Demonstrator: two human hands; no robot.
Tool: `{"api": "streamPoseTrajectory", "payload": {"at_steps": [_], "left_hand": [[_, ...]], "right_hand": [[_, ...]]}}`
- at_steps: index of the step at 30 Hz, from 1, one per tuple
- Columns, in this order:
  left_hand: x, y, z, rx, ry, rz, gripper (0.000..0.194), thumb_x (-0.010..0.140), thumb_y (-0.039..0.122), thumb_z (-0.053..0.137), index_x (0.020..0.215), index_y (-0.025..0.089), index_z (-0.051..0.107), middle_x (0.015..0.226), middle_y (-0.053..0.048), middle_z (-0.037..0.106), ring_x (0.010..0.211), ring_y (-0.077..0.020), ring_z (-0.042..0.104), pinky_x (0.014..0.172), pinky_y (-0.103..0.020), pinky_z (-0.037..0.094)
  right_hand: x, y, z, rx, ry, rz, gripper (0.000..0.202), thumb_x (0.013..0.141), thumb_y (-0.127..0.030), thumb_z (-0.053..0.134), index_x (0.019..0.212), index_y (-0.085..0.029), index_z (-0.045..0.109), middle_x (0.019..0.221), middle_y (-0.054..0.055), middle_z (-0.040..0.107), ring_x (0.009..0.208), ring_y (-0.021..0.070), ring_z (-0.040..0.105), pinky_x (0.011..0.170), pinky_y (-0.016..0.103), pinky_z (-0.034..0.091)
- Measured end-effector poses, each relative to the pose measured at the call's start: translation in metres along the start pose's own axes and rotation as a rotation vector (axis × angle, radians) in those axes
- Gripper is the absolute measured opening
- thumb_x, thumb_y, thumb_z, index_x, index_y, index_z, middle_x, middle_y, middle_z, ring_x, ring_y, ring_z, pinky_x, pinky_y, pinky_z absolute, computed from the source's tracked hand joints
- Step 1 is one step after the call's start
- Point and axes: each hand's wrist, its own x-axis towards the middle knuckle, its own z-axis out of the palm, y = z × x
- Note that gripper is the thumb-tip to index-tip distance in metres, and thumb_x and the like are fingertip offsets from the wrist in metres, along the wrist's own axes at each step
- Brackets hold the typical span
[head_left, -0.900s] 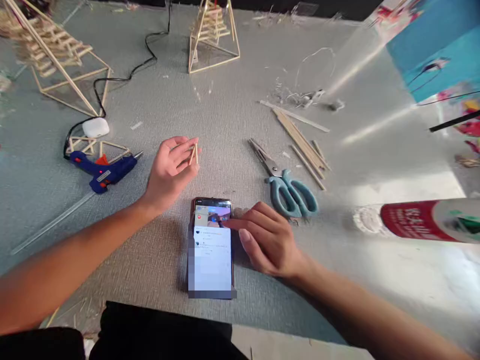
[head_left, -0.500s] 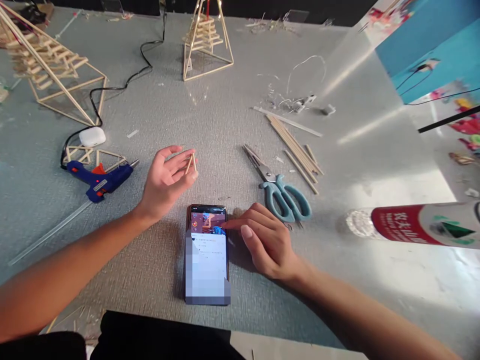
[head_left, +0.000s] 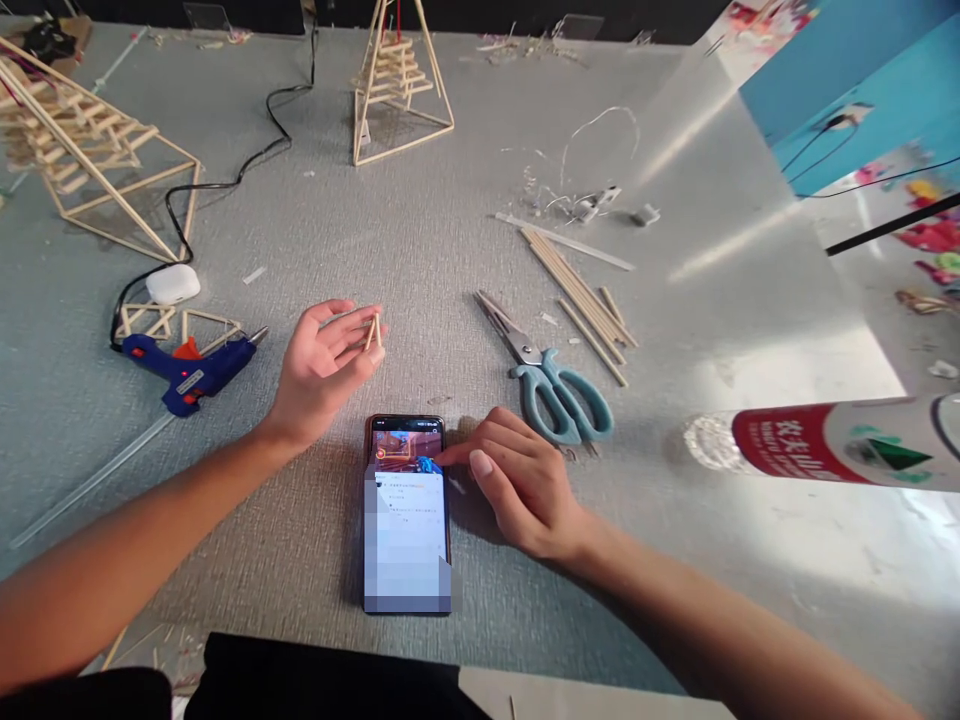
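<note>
Head view, left hand [head_left: 322, 362] pinching short sticks [head_left: 371, 332], right hand [head_left: 525, 480] loosely curled, forefinger on phone [head_left: 406, 510], screen blurred, bottle [head_left: 825, 442] cut off at right edge.

A phone [head_left: 407, 515] lies flat on the grey mat at the lower centre of the frame, long side running away from the viewer, screen up and lit. The top of its screen shows a colourful picture, with a pale panel below it. The rim is dark.

A small piece made of 2 short, pale wooden sticks [head_left: 371, 331] sits just left of centre, above the phone's top edge. The sticks meet at the top and spread apart below like an upright narrow V turned over, raised off the mat.
</note>
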Motion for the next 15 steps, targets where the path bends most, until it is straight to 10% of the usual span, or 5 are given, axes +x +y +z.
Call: {"api": "streamPoseTrajectory", "payload": {"at_steps": [15], "left_hand": [[-0.0015, 0.0073, 0.0047, -0.036, 0.042, -0.072, 0.046, 0.085, 0.039, 0.078, 0.116, 0.021, 0.049, 0.123, -0.013, 0.07, 0.097, -0.0216, 0.073, 0.082, -0.035, 0.061]], "right_hand": [[-0.0003, 0.0011, 0.0002, 0.022, -0.006, 0.029, 0.033, 0.1, -0.011, 0.04, 0.107, -0.017, 0.071, 0.082, 0.004, 0.067, 0.075, 0.0149, 0.053, 0.074, 0.034, 0.041]]}}
